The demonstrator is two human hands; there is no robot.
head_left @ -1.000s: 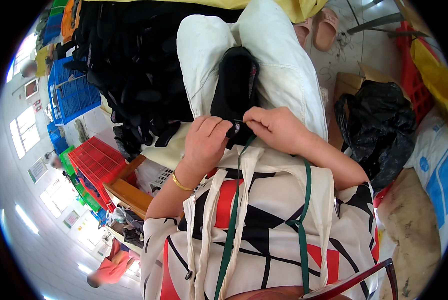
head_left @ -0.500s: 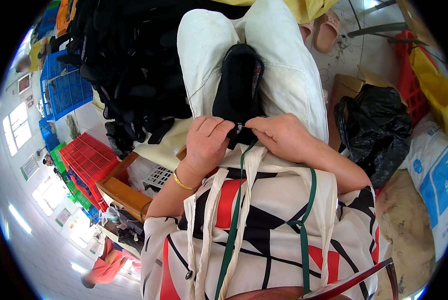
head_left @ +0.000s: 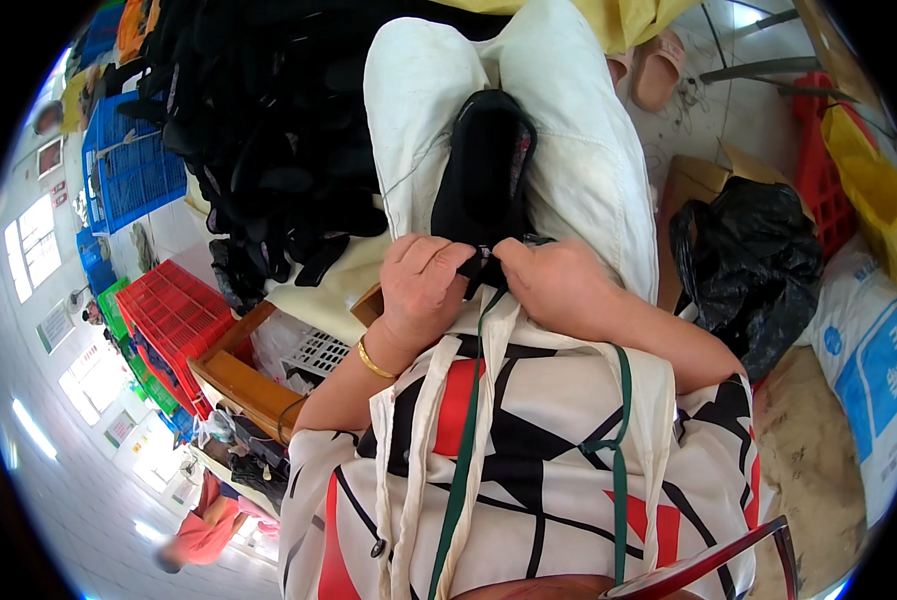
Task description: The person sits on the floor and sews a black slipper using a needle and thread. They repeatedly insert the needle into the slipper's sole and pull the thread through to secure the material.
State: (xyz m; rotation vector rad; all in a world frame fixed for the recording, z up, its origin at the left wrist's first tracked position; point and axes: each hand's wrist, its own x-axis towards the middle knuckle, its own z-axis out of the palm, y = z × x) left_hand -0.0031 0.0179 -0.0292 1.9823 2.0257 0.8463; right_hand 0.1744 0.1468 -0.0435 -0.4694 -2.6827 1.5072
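A black fabric shoe (head_left: 476, 195) lies lengthwise on my lap, its opening facing up and a patterned lining showing along the right inner side. At its near end my two hands meet, fingertips almost touching. My left hand (head_left: 423, 280) is closed, thumb and forefinger pinching the edge of the shoe. Also closed in a pinch is my right hand (head_left: 560, 283), just right of it; what is between those fingertips is too small and hidden to name. A tiny pale spot shows on the shoe between the hands. White cloth (head_left: 588, 150) covers my legs under the shoe.
A large heap of black shoes (head_left: 268, 110) rises at the left. Beyond it stand a blue crate (head_left: 133, 150), a red crate (head_left: 173, 320) and a wooden frame (head_left: 243, 390). To the right are a black plastic bag (head_left: 748, 260), a cardboard box (head_left: 696, 180) and a white-and-blue sack (head_left: 868, 350).
My right hand has turned slightly and its fingertips have drawn closer to the left hand at the shoe's near end. The lap and shoe appear shifted slightly right in view.
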